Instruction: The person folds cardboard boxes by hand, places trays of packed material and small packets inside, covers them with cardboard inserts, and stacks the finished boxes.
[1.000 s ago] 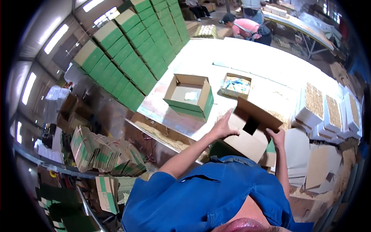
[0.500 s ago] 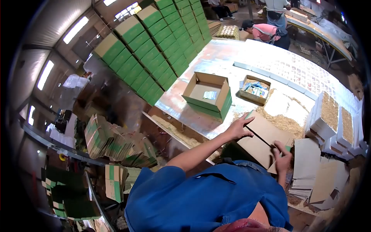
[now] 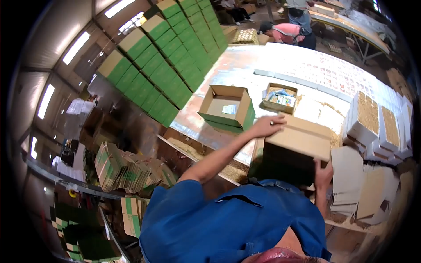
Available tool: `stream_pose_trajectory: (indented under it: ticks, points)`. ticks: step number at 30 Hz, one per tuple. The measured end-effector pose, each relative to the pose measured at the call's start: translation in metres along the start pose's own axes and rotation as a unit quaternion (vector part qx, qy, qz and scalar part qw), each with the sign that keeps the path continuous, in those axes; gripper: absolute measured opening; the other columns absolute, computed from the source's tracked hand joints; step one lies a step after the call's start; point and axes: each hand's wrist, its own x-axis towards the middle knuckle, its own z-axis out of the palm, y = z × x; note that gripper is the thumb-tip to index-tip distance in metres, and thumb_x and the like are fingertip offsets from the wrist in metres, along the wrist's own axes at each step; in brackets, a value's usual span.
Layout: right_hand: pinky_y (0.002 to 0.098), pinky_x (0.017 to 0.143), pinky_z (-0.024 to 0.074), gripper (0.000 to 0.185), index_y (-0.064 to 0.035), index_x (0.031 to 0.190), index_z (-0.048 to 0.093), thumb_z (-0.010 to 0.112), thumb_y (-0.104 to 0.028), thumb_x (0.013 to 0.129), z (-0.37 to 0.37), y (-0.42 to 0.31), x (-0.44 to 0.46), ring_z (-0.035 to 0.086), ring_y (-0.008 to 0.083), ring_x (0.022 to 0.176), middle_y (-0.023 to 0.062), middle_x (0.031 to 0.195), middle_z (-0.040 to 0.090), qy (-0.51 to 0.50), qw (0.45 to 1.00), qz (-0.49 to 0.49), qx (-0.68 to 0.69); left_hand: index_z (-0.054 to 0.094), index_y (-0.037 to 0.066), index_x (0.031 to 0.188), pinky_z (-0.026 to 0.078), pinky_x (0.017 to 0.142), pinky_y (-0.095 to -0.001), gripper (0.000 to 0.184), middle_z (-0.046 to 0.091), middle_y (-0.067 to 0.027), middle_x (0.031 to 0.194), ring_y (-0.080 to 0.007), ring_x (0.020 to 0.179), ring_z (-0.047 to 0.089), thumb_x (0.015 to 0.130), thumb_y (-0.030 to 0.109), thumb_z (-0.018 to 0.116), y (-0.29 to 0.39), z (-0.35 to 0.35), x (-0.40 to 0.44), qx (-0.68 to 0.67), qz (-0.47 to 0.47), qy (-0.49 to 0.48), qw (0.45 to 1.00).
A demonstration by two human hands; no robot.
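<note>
A cardboard box is tilted in front of my body at the table's near edge, its plain brown side up and its near side in dark shadow. My left hand grips its far left corner, fingers bent over the top edge. At the near right corner my right hand holds the box with the thumb raised along its edge. Beyond my left forearm stands an open green-and-brown box with a small packet inside. To its right is a smaller box of blue-and-white packets on husk-like filler.
White foam boxes topped with brown filler stand on the right, near flat cardboard sheets. Rows of white trays cover the table's far side. Green cartons are stacked left. A person in pink bends beyond the table.
The box at my body has turned, so an unbroken brown side replaces the two flaps with a gap. My left hand moved to its far corner; my right hand moved lower. The view shifted slightly.
</note>
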Motion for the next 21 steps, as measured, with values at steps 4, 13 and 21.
stream_pose_trajectory:
  ticks: [4,13,21]
  points:
    - [0.0433,0.077,0.0498,0.039,-0.0014,0.118,0.063,0.057,-0.033,0.095,-0.027,-0.023,0.045,0.066,0.0408,0.093,0.0244,0.099,0.068,0.031,0.999,0.011,0.005,0.067,0.005,0.12,0.049,0.094,-0.0326,0.044,0.071,-0.0129,0.111,-0.0195,0.108,0.063,0.1,0.039,0.049,0.052,-0.048,0.015,-0.093,-0.069,-0.097,0.989]
    - [0.0435,0.11,0.0367,0.061,-0.0073,0.124,0.064,0.079,-0.023,0.067,-0.025,0.018,-0.047,0.041,0.0373,0.136,0.0187,0.149,0.04,-0.096,0.978,-0.165,0.087,0.066,-0.007,0.093,0.046,0.067,-0.0337,0.045,0.066,-0.0071,0.082,-0.0129,0.076,0.054,0.097,0.033,0.046,-0.097,0.066,-0.079,-0.157,-0.218,0.064,0.961]
    - [0.0413,0.068,0.0533,0.046,-0.0081,0.078,0.074,0.064,-0.053,0.084,0.01,0.006,0.078,0.066,0.0332,0.071,0.0132,0.076,0.069,-0.084,0.982,-0.105,-0.134,0.062,-0.003,0.113,0.053,0.076,-0.0341,0.045,0.068,-0.009,0.1,-0.0163,0.088,0.063,0.098,0.038,0.051,-0.128,0.096,-0.027,-0.279,-0.158,0.011,0.947]
